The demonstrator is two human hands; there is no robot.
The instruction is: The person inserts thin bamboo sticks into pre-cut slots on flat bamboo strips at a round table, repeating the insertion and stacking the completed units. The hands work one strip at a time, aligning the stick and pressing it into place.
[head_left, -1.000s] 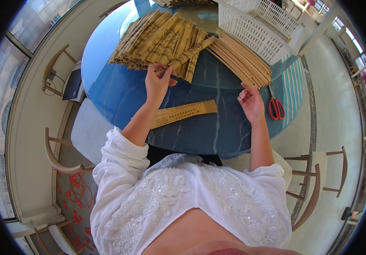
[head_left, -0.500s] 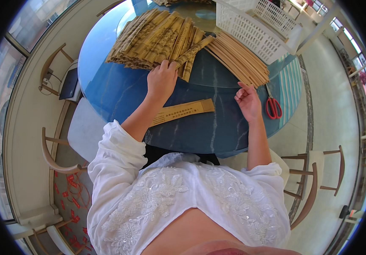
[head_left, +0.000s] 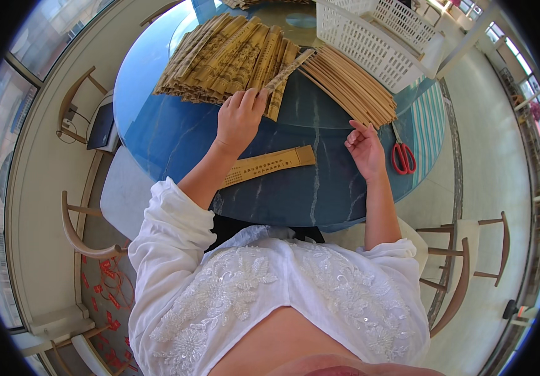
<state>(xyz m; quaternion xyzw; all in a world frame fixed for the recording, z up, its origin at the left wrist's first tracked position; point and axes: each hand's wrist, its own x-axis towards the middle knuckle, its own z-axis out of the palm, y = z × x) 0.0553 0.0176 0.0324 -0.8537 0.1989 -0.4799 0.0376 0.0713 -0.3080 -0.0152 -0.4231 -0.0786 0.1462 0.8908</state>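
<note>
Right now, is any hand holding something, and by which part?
The left hand pinches a folded fan at its near end. The right hand holds nothing, open beside the bamboo sticks.

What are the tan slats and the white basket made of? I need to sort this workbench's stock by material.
The tan slats look like bamboo or thin wood: pale, matt, long straight strips in a fanned bundle. The printed slats under the left hand look alike, a darker tan. The white basket looks like moulded plastic: uniform white lattice walls, slightly glossy.

Tan printed fans (head_left: 226,59), blue marbled table (head_left: 295,188)
</note>
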